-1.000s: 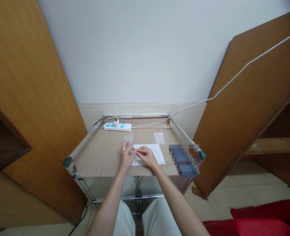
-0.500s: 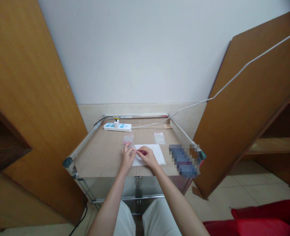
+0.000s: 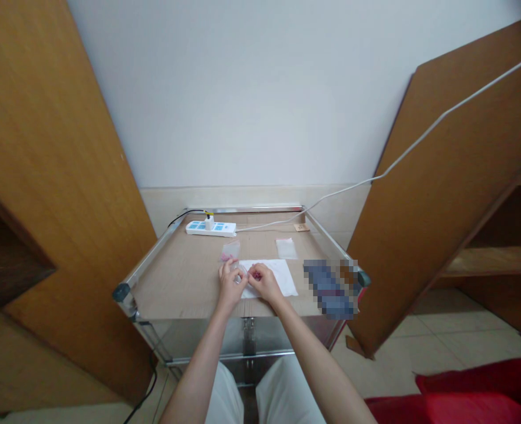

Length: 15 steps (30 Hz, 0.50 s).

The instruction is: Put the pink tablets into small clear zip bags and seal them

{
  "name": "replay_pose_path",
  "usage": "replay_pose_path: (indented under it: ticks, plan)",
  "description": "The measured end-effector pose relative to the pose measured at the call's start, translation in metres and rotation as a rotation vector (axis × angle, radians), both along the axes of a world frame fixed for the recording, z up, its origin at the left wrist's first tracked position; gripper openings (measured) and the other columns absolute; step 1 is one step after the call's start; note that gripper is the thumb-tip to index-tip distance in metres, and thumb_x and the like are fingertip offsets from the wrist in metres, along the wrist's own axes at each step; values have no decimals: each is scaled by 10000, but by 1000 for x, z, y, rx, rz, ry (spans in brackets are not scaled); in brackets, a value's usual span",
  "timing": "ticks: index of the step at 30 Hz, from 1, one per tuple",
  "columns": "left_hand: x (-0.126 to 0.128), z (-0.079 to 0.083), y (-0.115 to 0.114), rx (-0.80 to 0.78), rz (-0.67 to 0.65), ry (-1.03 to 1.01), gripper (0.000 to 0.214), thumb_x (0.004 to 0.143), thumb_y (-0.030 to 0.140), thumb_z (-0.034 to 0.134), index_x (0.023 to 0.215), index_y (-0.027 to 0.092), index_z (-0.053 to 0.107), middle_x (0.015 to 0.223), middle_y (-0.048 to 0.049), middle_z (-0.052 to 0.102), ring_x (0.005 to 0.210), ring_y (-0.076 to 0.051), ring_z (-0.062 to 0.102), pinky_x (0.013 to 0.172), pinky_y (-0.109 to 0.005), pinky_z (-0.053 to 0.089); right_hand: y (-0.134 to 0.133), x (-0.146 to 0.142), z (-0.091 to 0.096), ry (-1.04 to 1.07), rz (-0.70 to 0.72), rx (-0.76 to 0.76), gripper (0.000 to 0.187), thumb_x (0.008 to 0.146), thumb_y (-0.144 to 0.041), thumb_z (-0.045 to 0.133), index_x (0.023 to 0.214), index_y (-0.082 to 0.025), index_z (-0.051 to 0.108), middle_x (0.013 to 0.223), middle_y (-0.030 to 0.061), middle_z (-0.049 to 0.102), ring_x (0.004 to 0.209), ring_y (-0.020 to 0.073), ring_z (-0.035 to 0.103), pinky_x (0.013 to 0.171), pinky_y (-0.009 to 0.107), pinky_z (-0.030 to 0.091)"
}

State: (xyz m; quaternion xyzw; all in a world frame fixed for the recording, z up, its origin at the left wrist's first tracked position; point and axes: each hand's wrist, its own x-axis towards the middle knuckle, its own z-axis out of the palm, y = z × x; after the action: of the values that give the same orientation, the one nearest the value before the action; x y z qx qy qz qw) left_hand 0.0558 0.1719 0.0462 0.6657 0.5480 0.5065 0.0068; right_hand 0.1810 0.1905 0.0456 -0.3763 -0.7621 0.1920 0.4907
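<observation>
Head view: both hands (image 3: 229, 285) (image 3: 266, 282) above paper (image 3: 280, 272)

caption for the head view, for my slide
Head view: left hand and right hand meet over a white sheet on a metal-framed table, a small plastic bag beyond.

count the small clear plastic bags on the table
2: a clear bag with pink contents just beyond the left hand, and an emptier-looking clear bag farther right, beyond the white paper sheet. A clear item at the left hand may be a third.
</observation>
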Motion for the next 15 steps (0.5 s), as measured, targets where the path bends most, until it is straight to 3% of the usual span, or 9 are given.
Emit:
replay_pose_path:
  ticks: [7, 15]
  plan:
    - [2, 2, -3, -3, 5, 44, 102, 620, 155, 531, 524, 177, 503, 1020, -45, 506, 1002, -202, 414, 872, -369, 335, 1, 1, 0, 22, -83, 9, 92, 663, -142, 476, 588, -178, 438, 584, -26, 435, 574, 105, 407, 557, 214, 328]
    - [2, 4, -3, -3, 14, 11, 110, 644, 174, 526, 536, 191, 515, 987, -38, 514, 984, -206, 419, 866, -380, 337, -4, 1, 3, 42, -34, -13, 38, 697, -196, 470, 668, -177, 487, 634, -6, 480, 610, 117, 439, 586, 226, 354]
